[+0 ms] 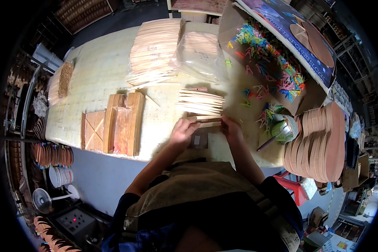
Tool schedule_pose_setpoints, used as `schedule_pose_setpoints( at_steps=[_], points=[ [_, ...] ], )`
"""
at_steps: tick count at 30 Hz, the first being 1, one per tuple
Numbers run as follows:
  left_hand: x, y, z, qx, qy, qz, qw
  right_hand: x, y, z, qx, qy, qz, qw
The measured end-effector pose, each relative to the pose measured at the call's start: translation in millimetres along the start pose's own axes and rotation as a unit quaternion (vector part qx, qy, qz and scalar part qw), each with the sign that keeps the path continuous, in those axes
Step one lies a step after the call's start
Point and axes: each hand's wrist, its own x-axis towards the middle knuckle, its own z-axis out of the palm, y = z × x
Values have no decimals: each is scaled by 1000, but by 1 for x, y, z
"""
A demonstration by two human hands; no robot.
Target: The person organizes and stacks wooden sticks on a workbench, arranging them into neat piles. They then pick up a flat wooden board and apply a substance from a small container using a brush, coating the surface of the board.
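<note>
Head view, looking down on a pale, long worktable [101,71].

1. Left hand [182,131]: fingers curled closed around the left end of a thin pale wooden strip [206,120], held level just above the table's near edge.
2. Right hand [231,128]: closed on the right end of the same strip; both hands grip it, one at each end.
3. Fanned stack of flat pale wooden slats [200,102]: lying on the table directly beyond the held strip, just past the fingertips.
4. Small grey rectangular block [198,140]: on the table between the two wrists, below the strip.
5. Group of orange-brown wooden blocks and boards [113,126]: near the left hand, at the table's near edge.
6. Large bundle of long pale wooden slats [154,48]: far side of the table, well apart from the hands.
7. Clear plastic bag of pale wooden pieces [199,54]: just beside that bundle, on its right.
8. Open cardboard box of small multicoloured plastic clips [269,54]: far right; loose clips spill onto the table near the right hand.
9. Green round pot with a brush handle [281,130]: right of the right hand.
10. Row of brown rounded wooden boards standing on edge [319,145]: at the table's right end.
</note>
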Motion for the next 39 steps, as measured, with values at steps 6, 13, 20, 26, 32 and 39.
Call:
schedule_pose_setpoints(
  at_steps=[6,13,20,26,32,39],
  points=[
    [-1,-2,-4,21,-14,9,1000,-7,4,6,-63,-38,2,997],
    [-7,-3,-3,8,-32,8,999,-6,-10,22,-28,-28,43,998],
    [-8,-1,-3,11,-31,-3,999,-2,-4,16,-42,-23,-20,999],
    [0,6,-9,52,-14,7,999,-11,-17,17,-89,-9,-2,996],
    [-1,-4,-6,40,-84,-9,996,-7,-17,15,-89,-20,-17,996],
    [3,-3,-5,69,-73,7,995,-7,-17,17,-108,-23,-17,994]
  ],
)
